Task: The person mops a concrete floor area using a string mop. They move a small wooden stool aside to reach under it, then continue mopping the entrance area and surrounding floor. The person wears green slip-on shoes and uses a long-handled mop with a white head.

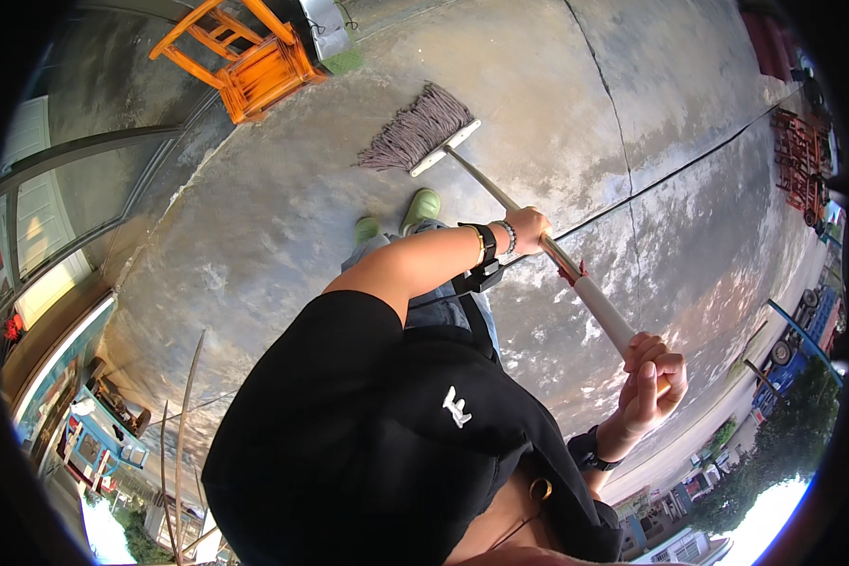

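A string mop with grey-brown strands (421,127) lies spread on the concrete floor (276,205), fixed under a white crossbar (446,148). From the bar its handle (484,178) slants up toward me on the right. My left hand (527,230) is wrapped around the handle's middle, with bracelets and a black band on that wrist. Further up, beyond a torn reddish scrap, runs a pale sleeve (601,308). My right hand (654,378) grips the handle's upper end, its thumb toward me. Green clogs (423,206) on my feet stand just behind the mop head.
An orange wooden chair (265,74) stands ahead on the left, beside a grey panel (325,28). A metal-framed glass door (92,159) lines the left. Thin sticks (184,424) rise at lower left. Red machinery (801,166) and a blue vehicle (796,357) are far right.
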The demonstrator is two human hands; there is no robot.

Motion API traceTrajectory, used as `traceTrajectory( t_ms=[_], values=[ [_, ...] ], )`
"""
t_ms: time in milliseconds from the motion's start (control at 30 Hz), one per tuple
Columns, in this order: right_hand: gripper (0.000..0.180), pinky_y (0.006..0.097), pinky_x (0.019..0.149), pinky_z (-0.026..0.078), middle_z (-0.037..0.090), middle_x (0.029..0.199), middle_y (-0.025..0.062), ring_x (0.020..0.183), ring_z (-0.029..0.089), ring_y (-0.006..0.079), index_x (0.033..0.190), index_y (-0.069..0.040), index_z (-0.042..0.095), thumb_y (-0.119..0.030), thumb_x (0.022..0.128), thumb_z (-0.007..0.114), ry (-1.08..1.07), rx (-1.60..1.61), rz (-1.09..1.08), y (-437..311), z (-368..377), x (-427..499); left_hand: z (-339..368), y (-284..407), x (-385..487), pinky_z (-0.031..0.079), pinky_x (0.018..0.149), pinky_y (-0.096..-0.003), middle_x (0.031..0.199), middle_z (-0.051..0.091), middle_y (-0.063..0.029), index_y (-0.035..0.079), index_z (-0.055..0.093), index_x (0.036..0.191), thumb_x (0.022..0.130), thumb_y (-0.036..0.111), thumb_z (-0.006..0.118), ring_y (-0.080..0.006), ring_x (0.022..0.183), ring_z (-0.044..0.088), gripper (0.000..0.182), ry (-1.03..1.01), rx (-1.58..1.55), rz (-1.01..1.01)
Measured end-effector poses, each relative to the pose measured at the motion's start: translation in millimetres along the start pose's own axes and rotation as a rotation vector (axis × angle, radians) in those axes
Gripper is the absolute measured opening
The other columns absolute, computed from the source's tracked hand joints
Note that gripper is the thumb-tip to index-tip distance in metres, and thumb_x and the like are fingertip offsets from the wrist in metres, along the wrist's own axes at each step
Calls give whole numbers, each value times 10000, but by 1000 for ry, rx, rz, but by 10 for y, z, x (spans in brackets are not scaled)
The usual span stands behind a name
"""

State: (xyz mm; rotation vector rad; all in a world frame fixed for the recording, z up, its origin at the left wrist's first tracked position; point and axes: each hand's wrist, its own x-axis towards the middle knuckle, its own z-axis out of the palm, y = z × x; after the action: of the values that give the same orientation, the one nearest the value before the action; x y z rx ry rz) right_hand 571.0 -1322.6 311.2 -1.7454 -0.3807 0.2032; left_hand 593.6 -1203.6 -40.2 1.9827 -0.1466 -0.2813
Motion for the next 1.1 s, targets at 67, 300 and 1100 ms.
traceTrajectory(
  t_ms=[67, 300, 1100],
  values=[
    [206, 383, 762, 424, 444, 590, 24, 586, 418, 122, 711, -73, 423, -60, 878, 542, 52, -63, -8, -49, -68, 16, 242, 201, 211, 477, 633, -453, 650, 593, -120, 79, 547, 616, 689, 198, 618, -346, 735, 608, 157, -56, -75, 49],
    [240, 341, 679, 415, 460, 584, 23, 592, 424, 130, 696, -60, 452, -62, 846, 640, -3, -241, -5, -137, 619, -7, 378, 433, 304, 437, 605, -415, 652, 558, -153, 35, 525, 636, 699, 187, 682, -327, 663, 565, 227, -44, -272, 113],
    [257, 393, 746, 435, 548, 817, 31, 785, 562, 264, 751, -98, 561, -157, 709, 808, -1542, 532, -439, -478, 2914, -1610, -526, -631, -4384, 443, 658, -289, 817, 542, -61, 54, 523, 801, 685, -42, 790, -193, 711, 496, 307, 1705, -48, -174]
  ],
)
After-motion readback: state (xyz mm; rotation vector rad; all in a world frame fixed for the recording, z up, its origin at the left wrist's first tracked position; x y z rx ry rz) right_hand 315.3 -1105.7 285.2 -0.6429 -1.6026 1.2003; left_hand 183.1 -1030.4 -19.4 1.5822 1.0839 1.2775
